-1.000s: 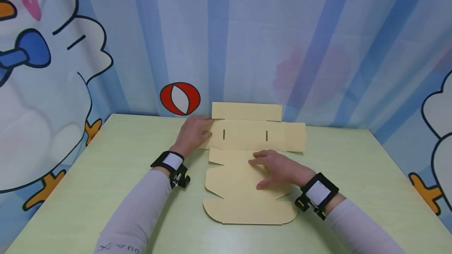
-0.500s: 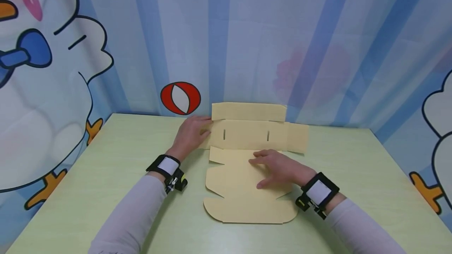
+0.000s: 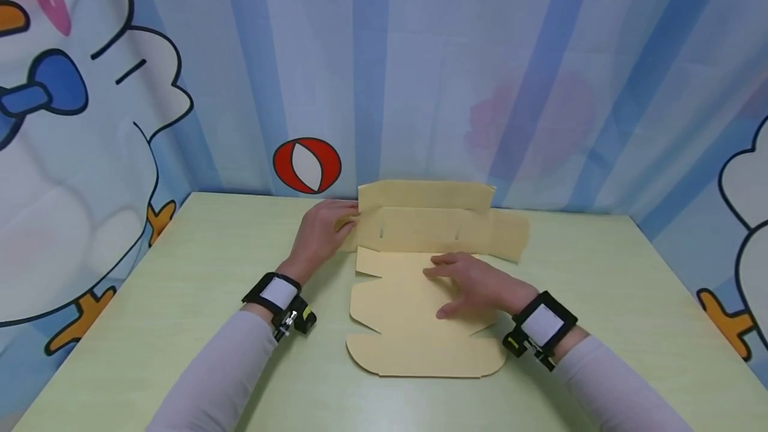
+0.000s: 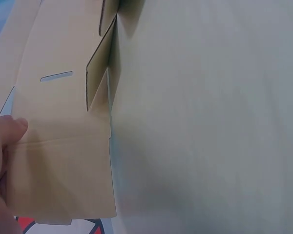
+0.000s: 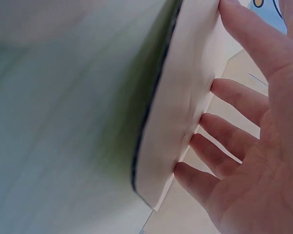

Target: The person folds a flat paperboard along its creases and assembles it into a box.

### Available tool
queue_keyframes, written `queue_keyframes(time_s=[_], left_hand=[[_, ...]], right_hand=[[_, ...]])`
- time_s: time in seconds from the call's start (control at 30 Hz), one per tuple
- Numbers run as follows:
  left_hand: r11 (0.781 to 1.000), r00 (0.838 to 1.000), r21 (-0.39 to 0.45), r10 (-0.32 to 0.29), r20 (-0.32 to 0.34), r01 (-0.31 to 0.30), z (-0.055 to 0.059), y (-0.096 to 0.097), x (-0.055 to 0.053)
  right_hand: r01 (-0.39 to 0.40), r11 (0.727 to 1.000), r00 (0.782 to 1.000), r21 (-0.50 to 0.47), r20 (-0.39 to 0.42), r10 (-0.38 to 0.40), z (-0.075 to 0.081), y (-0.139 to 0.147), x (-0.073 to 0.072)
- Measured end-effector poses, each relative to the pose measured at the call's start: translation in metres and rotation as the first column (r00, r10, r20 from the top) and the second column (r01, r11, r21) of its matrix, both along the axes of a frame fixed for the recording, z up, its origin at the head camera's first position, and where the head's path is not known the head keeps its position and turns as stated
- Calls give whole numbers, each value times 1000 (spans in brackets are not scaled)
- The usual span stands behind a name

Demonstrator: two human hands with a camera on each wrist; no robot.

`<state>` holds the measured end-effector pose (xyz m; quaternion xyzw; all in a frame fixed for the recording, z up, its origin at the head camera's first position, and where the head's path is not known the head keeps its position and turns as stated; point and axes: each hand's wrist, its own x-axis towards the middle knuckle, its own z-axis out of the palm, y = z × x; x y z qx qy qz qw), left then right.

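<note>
A tan cardboard box blank (image 3: 414,359) lies on the table, its cut side flaps spread. Its far panel (image 3: 420,229), with two narrow slots, is folded up from the sheet, and a plain strip (image 3: 426,194) runs along the panel's top edge. My left hand (image 3: 318,235) pinches the left end of that panel. In the left wrist view, the thumb (image 4: 14,129) lies on the cardboard's face while the fingers are mostly hidden. My right hand (image 3: 480,285) rests on the middle of the blank; its spread fingertips touch the cardboard in the right wrist view (image 5: 254,131).
The pale green table (image 3: 180,325) extends on both sides of the blank. Behind it hangs a blue striped curtain (image 3: 420,65) printed with cartoon figures and a red ball. Black camera straps (image 3: 279,299) sit on both wrists.
The far panel has tilted toward me; its slots look thinner and the top strip sits lower. My left hand and forearm have shifted slightly left. The right hand stays in place.
</note>
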<state>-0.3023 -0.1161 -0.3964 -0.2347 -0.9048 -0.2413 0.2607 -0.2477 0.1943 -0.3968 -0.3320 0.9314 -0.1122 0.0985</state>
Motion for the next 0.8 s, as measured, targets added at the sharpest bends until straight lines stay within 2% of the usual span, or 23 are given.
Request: queue_keyframes(time_s=[0.17,0.3,0.57,0.8], left_hand=[[999,1000,52,6,-28,-4,0,0,4],[996,999,85,38,-32,-35,0,3,5],[994,993,-11,110,-42,-111,-1,9,8],[993,992,-11,120,-41,-120,1,11,10]], right_hand=[[-10,1000,1000,-2,-10,10,-1,1,-1],[-11,1000,1000,-20,-4,11,-1,2,0],[-30,998,1000,-47,-7,29,-7,4,1],[-31,999,999,-42,-17,30,-11,6,1]])
